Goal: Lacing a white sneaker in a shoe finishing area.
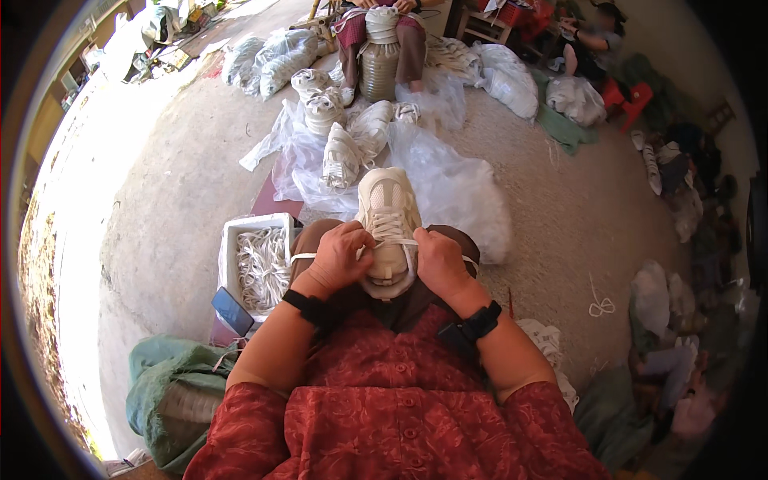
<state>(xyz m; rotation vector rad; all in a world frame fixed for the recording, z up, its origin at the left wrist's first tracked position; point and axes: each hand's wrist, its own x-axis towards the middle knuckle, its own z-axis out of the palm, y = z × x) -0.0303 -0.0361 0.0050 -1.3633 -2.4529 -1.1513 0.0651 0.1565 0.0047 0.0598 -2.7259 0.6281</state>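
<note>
A cream-white sneaker (pixel 387 210) rests on my lap, toe pointing away from me. My left hand (pixel 339 258) grips a white lace (pixel 302 257) at the shoe's left side, and the lace end trails out to the left. My right hand (pixel 439 262) pinches the lace on the right side of the tongue, with another lace end running past it to the right. Both wrists wear black bands. The shoe's heel is hidden between my hands.
A white box (pixel 232 236) full of white laces stands at my left knee, a dark phone (pixel 233 311) beside it. More cream sneakers (pixel 342 152) lie on clear plastic sheeting (pixel 456 188) ahead. Another person (pixel 382 36) sits opposite. A green bag (pixel 172 392) lies at lower left.
</note>
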